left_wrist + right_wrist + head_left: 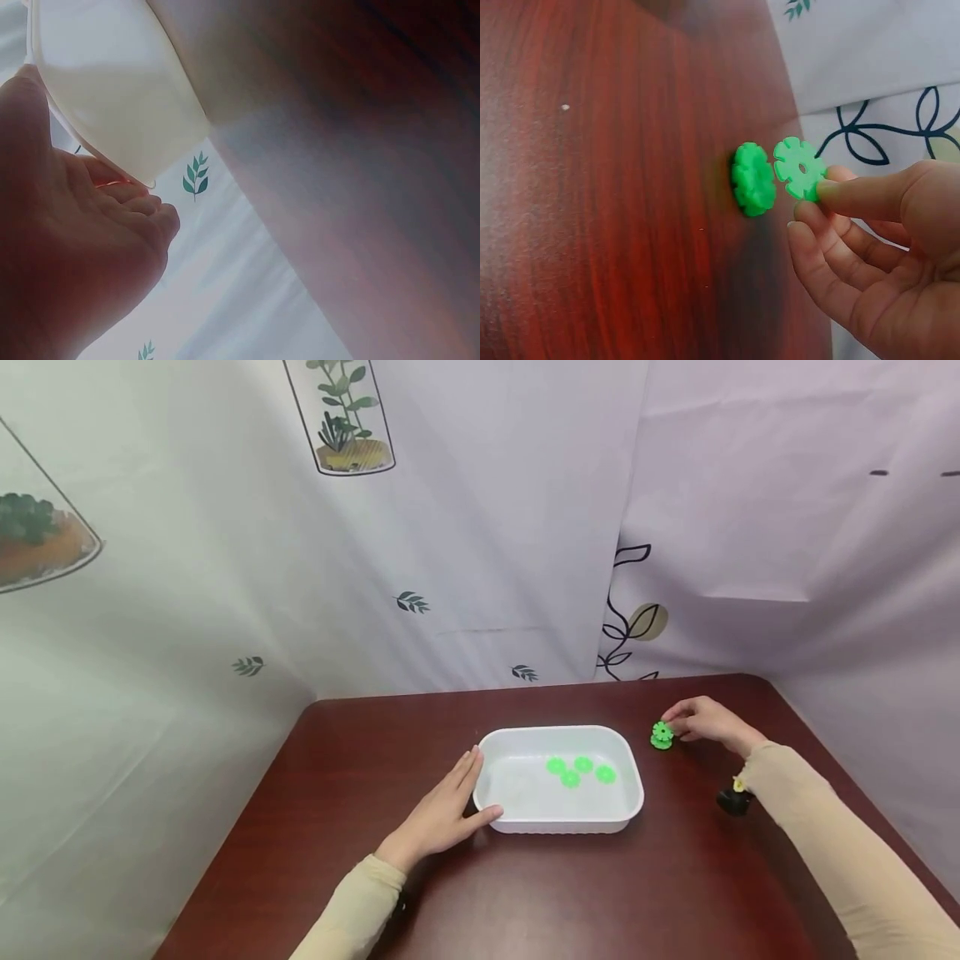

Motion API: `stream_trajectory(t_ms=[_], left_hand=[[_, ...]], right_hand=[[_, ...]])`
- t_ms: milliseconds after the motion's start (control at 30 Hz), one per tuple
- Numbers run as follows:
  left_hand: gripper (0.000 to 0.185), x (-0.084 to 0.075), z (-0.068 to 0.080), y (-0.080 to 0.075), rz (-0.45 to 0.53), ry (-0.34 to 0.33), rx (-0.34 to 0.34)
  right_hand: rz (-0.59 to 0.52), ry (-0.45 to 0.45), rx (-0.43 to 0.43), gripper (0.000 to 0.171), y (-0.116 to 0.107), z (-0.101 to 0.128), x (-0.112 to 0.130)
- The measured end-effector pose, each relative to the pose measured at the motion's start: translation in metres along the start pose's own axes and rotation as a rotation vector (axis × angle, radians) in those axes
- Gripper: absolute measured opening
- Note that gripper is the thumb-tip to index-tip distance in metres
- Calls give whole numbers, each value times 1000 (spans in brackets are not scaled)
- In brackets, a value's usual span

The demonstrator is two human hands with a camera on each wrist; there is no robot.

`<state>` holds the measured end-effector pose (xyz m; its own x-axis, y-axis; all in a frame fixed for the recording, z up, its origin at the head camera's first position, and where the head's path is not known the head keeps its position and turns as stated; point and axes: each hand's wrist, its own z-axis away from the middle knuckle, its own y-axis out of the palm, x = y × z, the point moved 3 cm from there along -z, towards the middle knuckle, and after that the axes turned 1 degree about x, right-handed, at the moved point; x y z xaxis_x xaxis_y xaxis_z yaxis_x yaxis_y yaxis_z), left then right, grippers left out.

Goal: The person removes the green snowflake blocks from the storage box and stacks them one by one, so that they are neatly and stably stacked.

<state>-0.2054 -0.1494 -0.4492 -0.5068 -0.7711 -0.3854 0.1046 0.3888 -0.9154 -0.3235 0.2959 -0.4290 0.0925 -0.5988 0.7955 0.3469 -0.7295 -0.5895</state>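
Note:
My right hand (708,723) pinches a green notched plastic disc (801,169) by its edge between thumb and fingers. The disc is thin and flower-shaped with a hole in the middle. Just beside it, a small stack of similar green discs (754,180) sits on the table to the right of a white tray (558,825). My left hand (442,810) rests against the tray's left end, fingers straight along the side and the thumb at the front rim. In the left wrist view the tray wall (127,90) lies against the hand.
Several green discs (571,778) lie flat inside the tray, toward its right half. The dark red wooden table (525,893) ends at a patterned white cloth (487,568) at the back and sides.

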Motion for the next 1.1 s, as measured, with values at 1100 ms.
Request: stream_trajectory(t_ms=[1100], left_hand=[[97, -2, -2, 4, -13, 2, -17]], right_hand=[[27, 91, 10, 30, 13, -1, -5]])
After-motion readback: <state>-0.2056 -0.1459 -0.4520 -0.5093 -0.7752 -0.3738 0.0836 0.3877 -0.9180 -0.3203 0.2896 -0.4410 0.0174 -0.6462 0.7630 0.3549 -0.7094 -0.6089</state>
